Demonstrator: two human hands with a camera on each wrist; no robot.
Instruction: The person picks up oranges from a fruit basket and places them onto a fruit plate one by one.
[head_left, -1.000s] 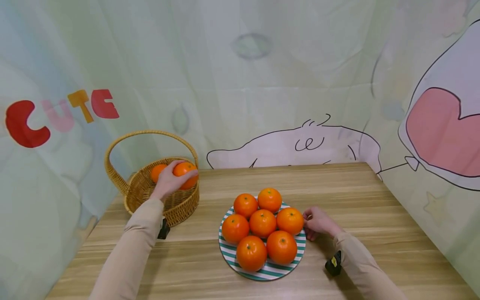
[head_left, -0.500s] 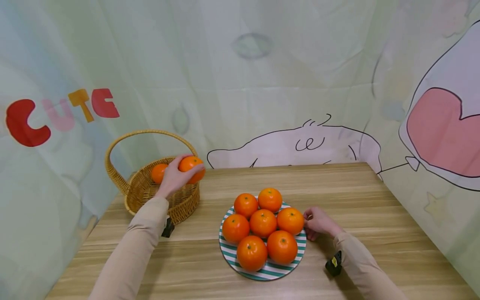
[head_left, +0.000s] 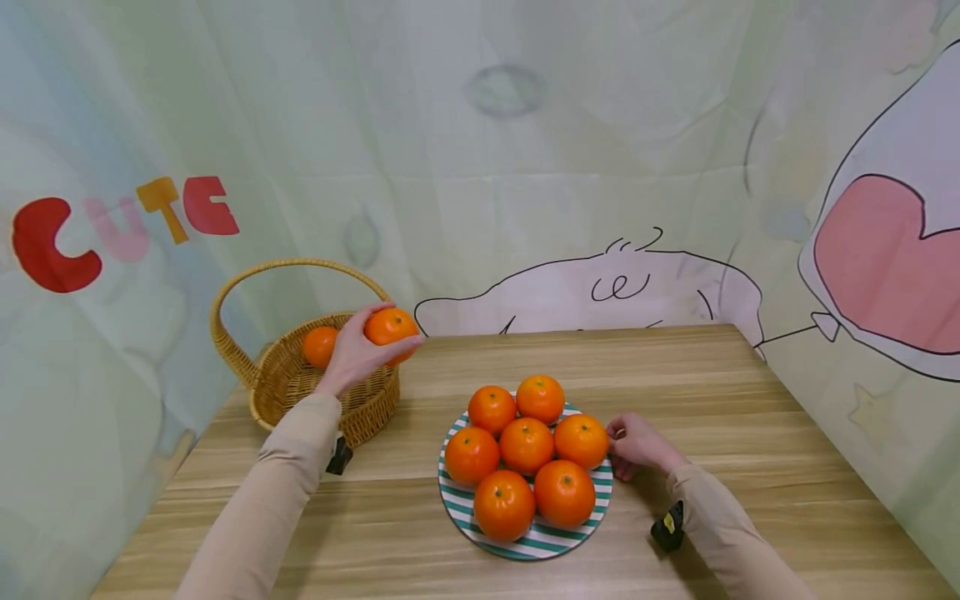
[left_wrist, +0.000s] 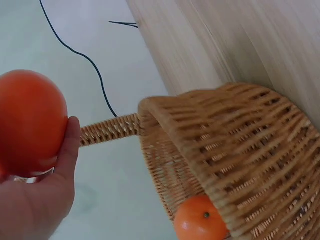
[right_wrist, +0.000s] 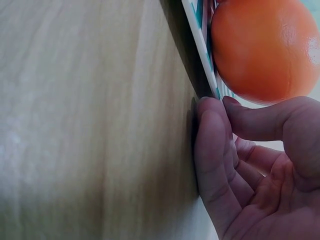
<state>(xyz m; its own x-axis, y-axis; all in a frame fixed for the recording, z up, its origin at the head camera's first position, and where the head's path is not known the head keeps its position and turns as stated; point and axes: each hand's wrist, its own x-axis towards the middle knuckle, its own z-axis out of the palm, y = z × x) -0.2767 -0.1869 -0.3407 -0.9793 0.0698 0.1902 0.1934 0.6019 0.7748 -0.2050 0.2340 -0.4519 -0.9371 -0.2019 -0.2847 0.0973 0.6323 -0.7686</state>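
Observation:
My left hand [head_left: 354,354] grips an orange [head_left: 393,333] between thumb and fingers, above the right rim of the wicker basket [head_left: 273,387]. In the left wrist view that held orange [left_wrist: 31,122] is clear of the basket wall [left_wrist: 250,145]. Another orange [head_left: 319,346] lies inside the basket. At the right side of a striped plate [head_left: 536,546], my right hand [head_left: 641,446] pinches the rim between thumb and fingers, as the right wrist view shows at the plate edge [right_wrist: 204,50]. Several oranges [head_left: 527,446] sit together on the plate.
The basket's tall arched handle [head_left: 300,263] rises at its back left. A wooden table [head_left: 675,367] carries everything. Printed curtains [head_left: 480,183] hang behind it and along both sides. Each wrist wears a small black device, such as the right one [head_left: 667,527].
The left hand has lifted the orange from inside the basket, up and to the right, over the rim. The right hand and the plate have stayed in place.

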